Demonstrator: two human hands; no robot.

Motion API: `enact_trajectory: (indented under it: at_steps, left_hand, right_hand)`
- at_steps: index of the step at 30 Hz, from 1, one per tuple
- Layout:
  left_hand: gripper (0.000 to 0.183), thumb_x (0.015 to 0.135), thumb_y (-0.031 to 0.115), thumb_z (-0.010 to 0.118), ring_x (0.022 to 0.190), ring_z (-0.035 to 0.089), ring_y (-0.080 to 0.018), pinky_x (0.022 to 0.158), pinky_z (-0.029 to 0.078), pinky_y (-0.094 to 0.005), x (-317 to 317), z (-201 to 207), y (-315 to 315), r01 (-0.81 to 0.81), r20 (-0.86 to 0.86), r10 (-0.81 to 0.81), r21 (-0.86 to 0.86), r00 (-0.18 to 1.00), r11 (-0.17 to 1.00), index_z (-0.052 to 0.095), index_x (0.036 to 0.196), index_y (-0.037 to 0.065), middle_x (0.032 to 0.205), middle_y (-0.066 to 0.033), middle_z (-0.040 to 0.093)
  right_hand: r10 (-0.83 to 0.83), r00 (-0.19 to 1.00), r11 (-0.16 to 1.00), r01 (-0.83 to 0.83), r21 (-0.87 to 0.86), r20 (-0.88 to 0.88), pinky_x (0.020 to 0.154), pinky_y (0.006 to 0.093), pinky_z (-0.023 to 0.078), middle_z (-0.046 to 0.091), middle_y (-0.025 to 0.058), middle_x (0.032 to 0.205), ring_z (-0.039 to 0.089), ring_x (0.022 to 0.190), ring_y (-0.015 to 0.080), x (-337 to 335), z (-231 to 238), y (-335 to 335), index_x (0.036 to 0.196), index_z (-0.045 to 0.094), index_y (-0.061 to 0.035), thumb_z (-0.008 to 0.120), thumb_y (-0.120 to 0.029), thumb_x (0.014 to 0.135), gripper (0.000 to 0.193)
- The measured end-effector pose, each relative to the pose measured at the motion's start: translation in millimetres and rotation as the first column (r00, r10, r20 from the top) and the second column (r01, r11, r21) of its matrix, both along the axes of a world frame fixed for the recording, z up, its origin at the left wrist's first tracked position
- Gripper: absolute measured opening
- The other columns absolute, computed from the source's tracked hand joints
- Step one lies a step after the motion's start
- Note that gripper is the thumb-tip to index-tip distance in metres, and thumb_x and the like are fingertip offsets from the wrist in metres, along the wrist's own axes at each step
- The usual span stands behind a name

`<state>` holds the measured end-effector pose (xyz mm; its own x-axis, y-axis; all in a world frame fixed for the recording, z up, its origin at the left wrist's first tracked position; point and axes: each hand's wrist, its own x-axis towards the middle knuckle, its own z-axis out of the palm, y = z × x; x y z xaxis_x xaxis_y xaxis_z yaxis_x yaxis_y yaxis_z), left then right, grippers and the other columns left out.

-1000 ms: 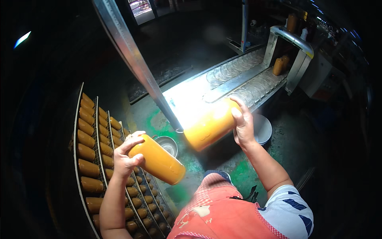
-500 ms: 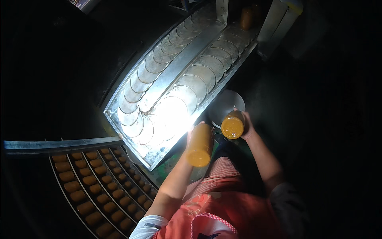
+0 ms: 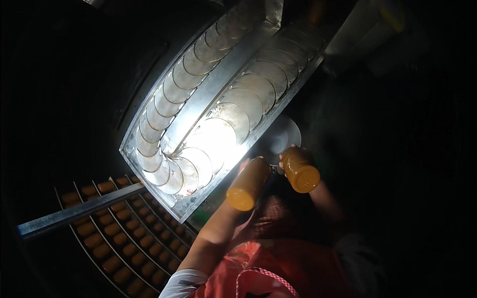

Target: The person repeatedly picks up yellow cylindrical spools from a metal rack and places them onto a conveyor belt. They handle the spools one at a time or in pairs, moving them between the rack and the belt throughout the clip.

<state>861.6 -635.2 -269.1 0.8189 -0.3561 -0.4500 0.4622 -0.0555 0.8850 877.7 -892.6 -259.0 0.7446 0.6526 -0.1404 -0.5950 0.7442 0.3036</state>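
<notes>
Each of my hands is closed around a cylindrical jar with orange-brown contents, its round base turned toward me. My left hand (image 3: 243, 165) grips the left jar (image 3: 249, 183), which tilts with its base to the lower left, beside the conveyor's near edge. To the right, my right hand (image 3: 281, 163) has its fingertips round the far end of the right jar (image 3: 300, 170), whose base points to the lower right. The two jars are apart. Their far ends are hidden, so I cannot tell about lids.
A metal conveyor (image 3: 257, 89) of overlapping plates curves in a U, brightly lit at its near end. At lower left, rows of orange-brown jars (image 3: 113, 228) stand between thin rails, crossed by a metal bar (image 3: 79, 211). A round stool-like disc (image 3: 285, 135) lies beyond my hands.
The right jar has shifted right and a little down, its base swinging to the lower right. The left jar has tilted further to the left. The view has turned slightly.
</notes>
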Motion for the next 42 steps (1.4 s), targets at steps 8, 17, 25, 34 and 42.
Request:
enact_trajectory:
  at_steps: [8,17,25,34,42]
  left_hand:
    - [0.037,0.094,0.016,0.061,0.107,0.065,-0.0267,0.094,0.053,-0.0374,21.7,140.8,85.4,-0.617,0.030,0.626,-0.131,0.780,0.776,0.062,0.128,0.001,0.118,-0.0136,0.066]
    - [0.035,0.073,0.017,0.085,0.124,0.048,-0.0389,0.102,0.045,-0.0454,60.0,147.8,68.0,-0.689,0.820,0.012,0.472,0.572,0.549,0.079,0.107,0.021,0.137,-0.0167,0.055]
    - [0.027,0.086,0.014,0.075,0.125,0.054,-0.0352,0.103,0.047,-0.0401,-98.8,228.7,132.6,-0.664,0.873,0.109,0.275,0.476,0.696,0.076,0.113,0.018,0.139,-0.0155,0.058]
    - [0.034,0.103,0.017,0.055,0.121,0.057,-0.0217,0.101,0.049,-0.0345,-642.2,342.3,369.3,-0.790,0.762,0.430,-0.170,-0.484,-0.588,0.059,0.135,0.005,0.134,-0.0108,0.057]
    - [0.050,0.101,0.031,0.058,0.128,0.054,-0.0298,0.108,0.043,-0.0404,-1061.5,346.5,514.6,-0.393,0.820,0.307,0.110,-0.483,-0.913,0.050,0.144,0.006,0.141,-0.0134,0.056]
  right_hand:
    - [-0.232,0.948,0.334,0.287,-0.898,0.217,0.104,0.0435,0.045,0.059,0.0100,0.129,0.055,0.121,0.0278,64.2,99.3,-3.7,0.132,0.061,-0.0108,0.057,-0.027,0.096,0.040]
    - [0.685,0.488,-0.431,0.870,-0.238,0.541,0.108,0.0403,0.041,0.048,0.0114,0.140,0.050,0.126,0.0345,146.8,126.2,137.6,0.116,0.075,-0.0275,0.082,-0.015,0.073,0.045]
    - [0.636,0.436,-0.611,0.789,0.070,0.637,0.112,0.0422,0.034,0.049,0.0148,0.148,0.043,0.134,0.0328,87.5,150.2,124.9,0.123,0.072,-0.0148,0.064,-0.007,0.093,0.033]
    - [0.393,0.176,0.499,0.784,-0.370,0.903,0.110,0.0386,0.044,0.047,0.0145,0.144,0.048,0.133,0.0241,-250.1,212.7,458.8,0.136,0.054,0.0035,0.053,0.000,0.098,0.038]
    - [0.289,0.459,0.825,0.326,-0.462,0.840,0.109,0.0359,0.043,0.050,0.0134,0.142,0.050,0.132,0.0222,-394.1,294.0,784.2,0.143,0.047,0.0002,0.059,-0.016,0.101,0.047]
